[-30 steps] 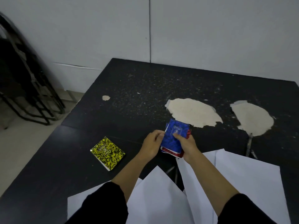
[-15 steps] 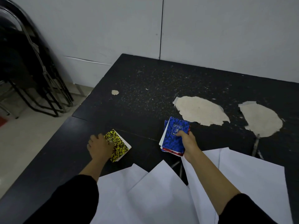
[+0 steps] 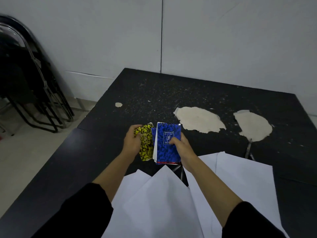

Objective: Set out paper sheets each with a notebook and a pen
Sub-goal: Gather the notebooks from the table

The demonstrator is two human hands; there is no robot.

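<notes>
Black table (image 3: 205,93) with bare worn patches, white wall behind, folded chairs (image 3: 25,79) at left, paper sheets (image 3: 154,203) spread near, yellow notebook (image 3: 145,145) gripped by left hand (image 3: 133,142), blue notebook stack (image 3: 167,145) gripped by right hand (image 3: 181,146).

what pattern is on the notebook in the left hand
Yellow with black speckled blotches, on the notebook gripped by the left hand; the head view shows it.

I get one view only — a wide-angle head camera, looking forward and down across the counter (image 3: 214,93), close above both forearms, toward the wall (image 3: 223,31) behind.
</notes>
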